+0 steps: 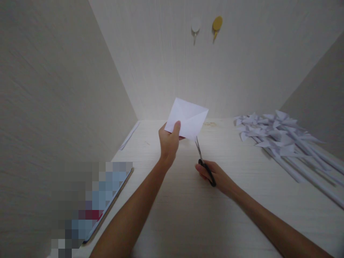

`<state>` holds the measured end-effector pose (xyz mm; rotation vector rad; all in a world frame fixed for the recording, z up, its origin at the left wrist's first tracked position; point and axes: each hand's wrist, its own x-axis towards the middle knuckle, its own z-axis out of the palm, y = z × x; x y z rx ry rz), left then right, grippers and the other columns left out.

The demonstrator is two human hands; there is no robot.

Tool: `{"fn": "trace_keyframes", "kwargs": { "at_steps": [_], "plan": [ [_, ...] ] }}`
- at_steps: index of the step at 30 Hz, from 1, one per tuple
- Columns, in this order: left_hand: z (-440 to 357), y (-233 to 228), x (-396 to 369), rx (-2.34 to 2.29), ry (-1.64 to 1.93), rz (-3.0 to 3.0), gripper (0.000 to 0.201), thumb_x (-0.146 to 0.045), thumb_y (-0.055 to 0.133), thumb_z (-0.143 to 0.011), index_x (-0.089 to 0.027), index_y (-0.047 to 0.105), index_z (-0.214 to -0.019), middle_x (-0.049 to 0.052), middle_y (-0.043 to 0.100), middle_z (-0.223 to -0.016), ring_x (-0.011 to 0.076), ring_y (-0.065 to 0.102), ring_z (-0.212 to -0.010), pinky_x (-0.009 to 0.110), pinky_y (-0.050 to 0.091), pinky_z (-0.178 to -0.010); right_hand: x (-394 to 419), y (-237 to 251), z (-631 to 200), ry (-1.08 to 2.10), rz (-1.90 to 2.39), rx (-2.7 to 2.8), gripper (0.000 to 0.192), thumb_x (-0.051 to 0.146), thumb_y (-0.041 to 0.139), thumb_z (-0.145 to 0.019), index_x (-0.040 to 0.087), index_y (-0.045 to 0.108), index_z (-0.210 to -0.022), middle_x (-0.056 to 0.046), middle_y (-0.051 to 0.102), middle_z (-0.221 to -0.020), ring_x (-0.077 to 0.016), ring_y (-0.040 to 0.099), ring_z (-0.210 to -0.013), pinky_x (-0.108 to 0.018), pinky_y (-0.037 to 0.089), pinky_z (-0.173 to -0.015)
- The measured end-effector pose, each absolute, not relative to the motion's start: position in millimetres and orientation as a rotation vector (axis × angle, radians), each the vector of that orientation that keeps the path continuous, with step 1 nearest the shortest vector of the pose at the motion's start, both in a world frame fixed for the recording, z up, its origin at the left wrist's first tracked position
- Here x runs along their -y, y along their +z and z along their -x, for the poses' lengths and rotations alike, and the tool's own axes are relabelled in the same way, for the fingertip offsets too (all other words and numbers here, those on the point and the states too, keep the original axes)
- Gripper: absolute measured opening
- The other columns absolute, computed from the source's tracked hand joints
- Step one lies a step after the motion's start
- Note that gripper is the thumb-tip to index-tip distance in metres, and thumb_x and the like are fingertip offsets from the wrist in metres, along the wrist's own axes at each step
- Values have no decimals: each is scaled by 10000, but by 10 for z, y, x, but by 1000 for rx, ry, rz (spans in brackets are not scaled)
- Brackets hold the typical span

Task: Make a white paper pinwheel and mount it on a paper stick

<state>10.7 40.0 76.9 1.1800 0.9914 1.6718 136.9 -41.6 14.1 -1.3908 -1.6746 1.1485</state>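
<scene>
Left hand [168, 140] holds folded paper [188, 118] up, right hand [215, 175] has scissors [204, 163] at its lower edge.

Left grip: closed on the paper's lower left corner, thumb on the front face, sheet raised above the worktop [188, 215] and tilted. Right grip: fingers closed through the black scissor handles, blades pointing up and away, tips meeting the paper's bottom edge just right of the left hand. Can't tell if the blades are parted. Right of the hands, well apart: pile of paper pinwheels [279, 139] on rolled paper sticks, lying on the worktop. Near left: tablet [107, 204], screen blurred. Paper strip [129, 135] by the left wall. Two hooks [206, 25] on the back wall.
</scene>
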Motion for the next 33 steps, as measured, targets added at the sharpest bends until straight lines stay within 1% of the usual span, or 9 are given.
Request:
{"fn": "trace_keyframes", "kwargs": {
  "at_steps": [7,11,15,22,33],
  "plan": [
    [-111,757,-396,-1007,1567,-1264,263,-351,557,-682,-115,582,-796,47,632,-740,120,594,-595,217,520,-471,415,133,-1370,1165,1407,1666,419,551,423,-755,186,355,-561,42,346,-510,-81,317,-468,-233,239,-451],
    [-114,753,-393,-1033,1540,-1272,276,-354,541,-695,-110,577,-820,50,634,-751,110,588,-580,213,521,-474,415,142,-1368,1171,1383,1671,413,533,415,-767,183,362,-555,40,355,-511,-82,323,-474,-234,240,-457],
    [-102,759,-407,-1028,1529,-1263,276,-335,529,-703,-106,572,-850,61,641,-793,116,598,-615,209,521,-487,421,153,-1366,1175,1370,1661,412,528,403,-775,180,365,-556,40,353,-514,-80,320,-477,-234,232,-458],
    [-117,738,-418,-1019,1520,-1263,256,-326,529,-706,-111,575,-837,46,630,-738,101,571,-526,225,516,-457,425,160,-1366,1165,1377,1669,405,523,413,-773,183,362,-558,39,358,-512,-79,317,-470,-234,243,-456],
    [-123,738,-415,-1025,1548,-1257,275,-354,561,-675,-107,583,-794,42,619,-685,96,555,-522,216,512,-460,431,169,-1361,1158,1395,1678,422,547,405,-763,186,356,-550,36,359,-509,-86,328,-473,-241,241,-461]
  ]
}}
